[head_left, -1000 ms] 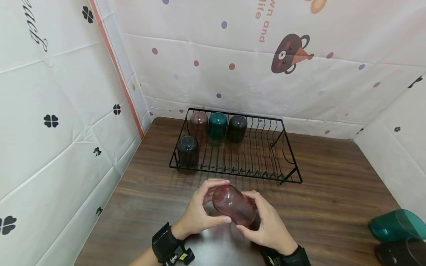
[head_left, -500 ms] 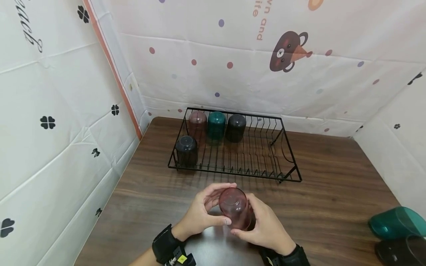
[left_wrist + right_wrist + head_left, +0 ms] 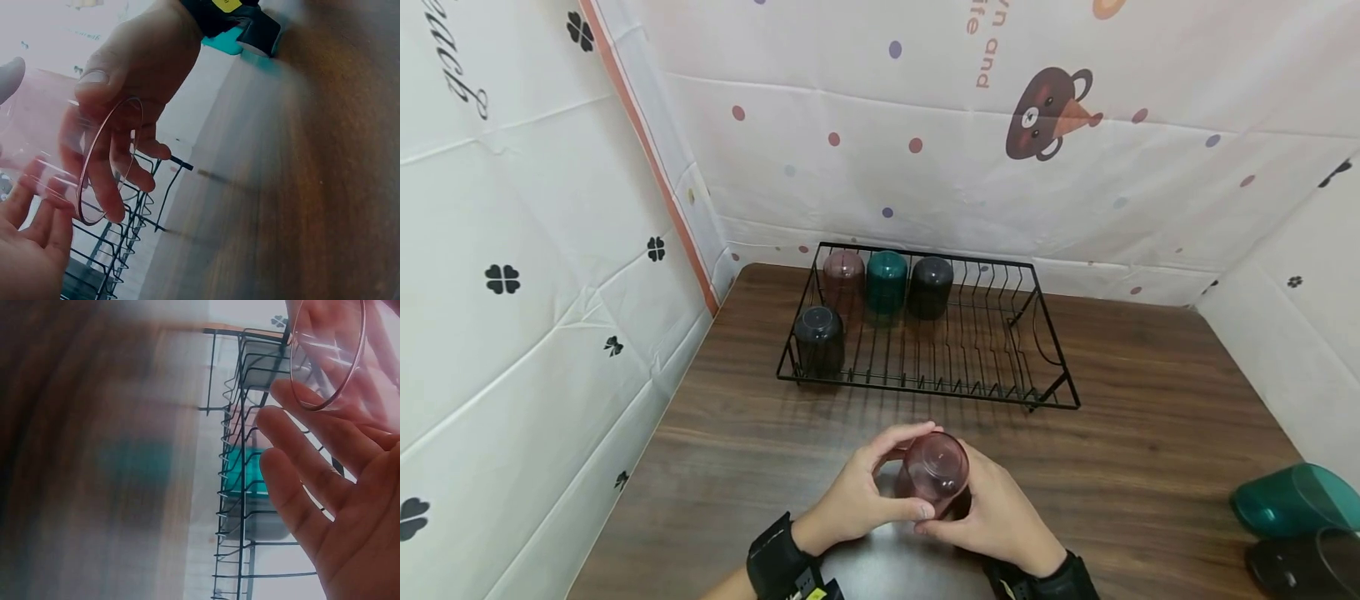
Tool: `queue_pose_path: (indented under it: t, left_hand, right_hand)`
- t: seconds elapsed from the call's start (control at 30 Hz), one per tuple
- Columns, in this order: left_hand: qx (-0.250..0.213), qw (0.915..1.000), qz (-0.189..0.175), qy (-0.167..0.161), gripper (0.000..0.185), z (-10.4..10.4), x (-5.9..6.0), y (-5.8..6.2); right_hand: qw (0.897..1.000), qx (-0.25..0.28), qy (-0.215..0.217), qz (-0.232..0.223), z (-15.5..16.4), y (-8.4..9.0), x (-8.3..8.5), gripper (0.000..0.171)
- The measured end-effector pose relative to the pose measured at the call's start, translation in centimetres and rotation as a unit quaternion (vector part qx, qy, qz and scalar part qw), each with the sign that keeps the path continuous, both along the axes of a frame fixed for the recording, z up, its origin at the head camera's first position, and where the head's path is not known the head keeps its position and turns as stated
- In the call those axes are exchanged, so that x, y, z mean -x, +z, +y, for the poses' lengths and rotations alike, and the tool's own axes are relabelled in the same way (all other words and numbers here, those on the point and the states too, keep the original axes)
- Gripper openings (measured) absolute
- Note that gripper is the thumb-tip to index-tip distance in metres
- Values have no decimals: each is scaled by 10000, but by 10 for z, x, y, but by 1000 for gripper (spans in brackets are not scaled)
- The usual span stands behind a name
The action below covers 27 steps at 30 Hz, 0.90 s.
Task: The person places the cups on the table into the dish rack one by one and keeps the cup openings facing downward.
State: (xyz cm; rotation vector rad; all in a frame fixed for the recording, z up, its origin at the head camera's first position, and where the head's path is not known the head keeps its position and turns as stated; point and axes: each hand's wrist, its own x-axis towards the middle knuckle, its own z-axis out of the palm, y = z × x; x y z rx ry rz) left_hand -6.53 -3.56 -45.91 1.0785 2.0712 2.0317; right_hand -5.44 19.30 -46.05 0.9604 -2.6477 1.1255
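In the head view, a translucent pink glass (image 3: pixel 936 467) is held tilted above the table, its round base turned up toward the camera. My left hand (image 3: pixel 857 487) grips it from the left, thumb in front and fingers behind. From the right, my right hand (image 3: pixel 1000 508) holds it near the rim. The left wrist view shows the rim of the pink glass (image 3: pixel 87 175) beside the spread fingers of the right hand (image 3: pixel 144 62). Across the right wrist view, several fingers of the right hand (image 3: pixel 350 494) extend below the rim.
Behind the hands stands a black wire dish rack (image 3: pixel 1000 404). Upside down in it are a pink glass (image 3: pixel 844 279), a teal glass (image 3: pixel 887 283) and two dark glasses, one at the back (image 3: pixel 931 287), one at front left (image 3: pixel 820 342). At right lie a teal glass (image 3: pixel 1273 504) and dark glass (image 3: pixel 1285 567).
Between my hands the pink glass has turned from leaning left to having its base face the camera. Both hands stay around it; the left has shifted slightly right.
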Motion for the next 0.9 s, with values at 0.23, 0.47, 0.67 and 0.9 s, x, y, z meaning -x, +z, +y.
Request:
queue_pose_path:
  t: [0.23, 0.47, 0.67, 0.9]
  left_hand:
    - [381, 9990, 77, 234, 85, -1, 0, 5]
    - [596, 9975, 307, 224, 87, -4, 5, 18]
    - [731, 9932, 699, 568, 87, -11, 14, 39]
    - [1154, 9859, 870, 846, 86, -21, 33, 72]
  right_hand:
    - [9999, -48, -30, 93, 1, -1, 0, 91]
    - [9994, 167, -107, 283, 4, -3, 2, 93]
    - [9998, 117, -73, 115, 9, 0, 5, 88]
    - [9995, 152, -264, 24, 12, -2, 4, 84]
